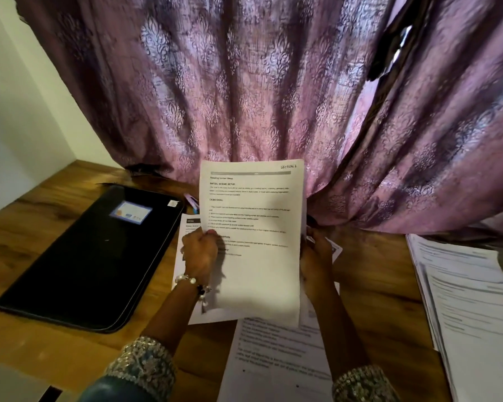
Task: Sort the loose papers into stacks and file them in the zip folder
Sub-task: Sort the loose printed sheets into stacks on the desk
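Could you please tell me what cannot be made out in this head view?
- White printed sheet held up by both hands: body text too small.
- Loose white papers on the table: partly hidden by it.
- White paper stack: blurred, cut by right edge.
- Black zip folder: contents hidden.

Dim room; daylight is glowing thru the purple curtain (244,82) at frame centre; wide-angle lens is bending edges; papers (471,300) at right edge are blurring; the left hand (199,252) is casting shadow on the held sheet (253,242).
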